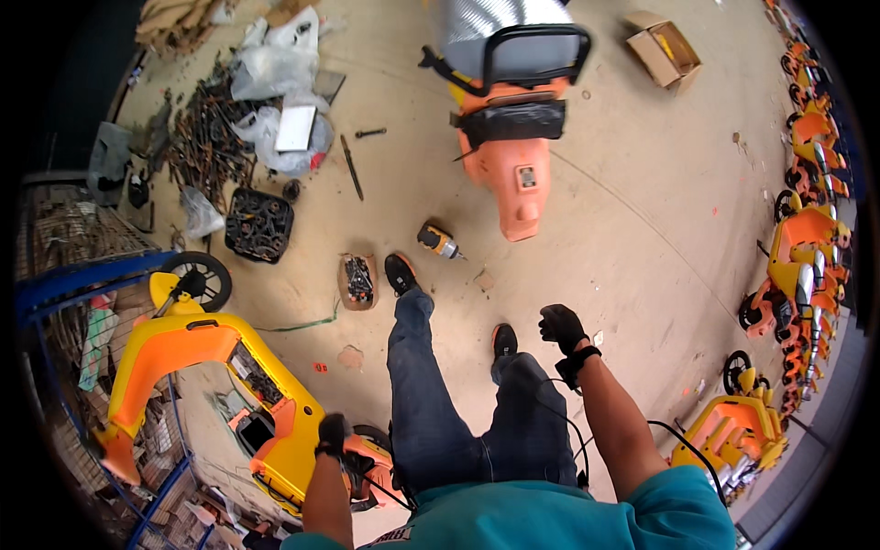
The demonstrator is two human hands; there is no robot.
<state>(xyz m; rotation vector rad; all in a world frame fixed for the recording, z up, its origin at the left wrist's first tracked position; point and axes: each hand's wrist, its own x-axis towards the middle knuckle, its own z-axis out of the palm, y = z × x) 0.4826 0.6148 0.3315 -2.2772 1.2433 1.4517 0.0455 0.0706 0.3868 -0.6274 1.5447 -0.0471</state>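
My right hand, in a black glove, hangs in front of my right leg above the floor. Its fingers are loosely curled in, and nothing shows in them. My left hand, also gloved in black, is low on my left side, next to the yellow and orange scooter body. From above, its fingers are mostly hidden, and I cannot tell whether it touches the scooter. On the floor ahead lie a yellow and black power drill and a small open box of dark metal parts, near my left shoe.
An orange scooter with a black rack stands ahead. A black crate of parts, a pile of dark hardware, and plastic bags lie at left. An open cardboard box sits far right; scooters line the right side.
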